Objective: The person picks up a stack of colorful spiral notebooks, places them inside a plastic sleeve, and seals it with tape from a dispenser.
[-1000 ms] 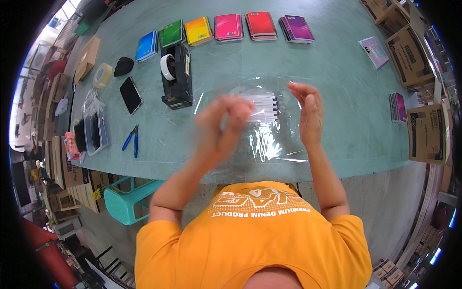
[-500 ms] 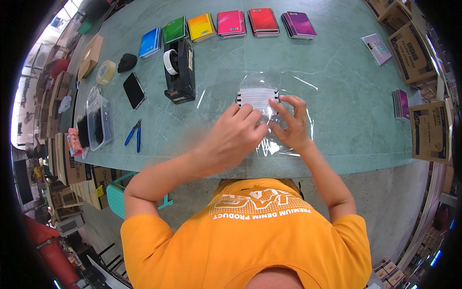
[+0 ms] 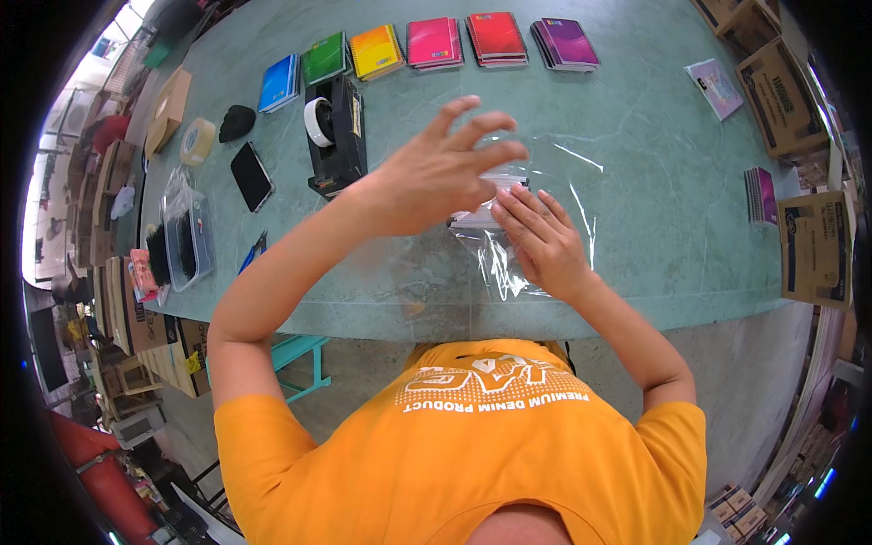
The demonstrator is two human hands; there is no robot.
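Note:
A small stack of white page edges with dark bits at its sides (image 3: 474, 219), apparently notebooks, lies on a sheet of clear plastic film (image 3: 581, 186) on the table. My left hand (image 3: 436, 173) is raised over the stack's left side, fingers spread and partly curled, with nothing visible in them. It covers much of the stack. On the right, my right hand (image 3: 548, 247) lies with fingers stretched out across the stack's edge and the film, pressing the film there. Shiny creases of film (image 3: 500, 272) bunch at the stack's near side.
Beyond my left hand stands a black tape dispenser (image 3: 336, 136). Notebook piles line the far side, among them a purple pile (image 3: 565, 45). Leftward lie a phone (image 3: 252, 176), blue-handled pliers (image 3: 254, 252) and a clear bin (image 3: 189, 245). Cardboard boxes (image 3: 813, 250) stand at right.
My left hand has lifted off the stack and moved up and away from me, its fingers spreading. My right hand has gone from a bent-finger touch to lying flat over the film.

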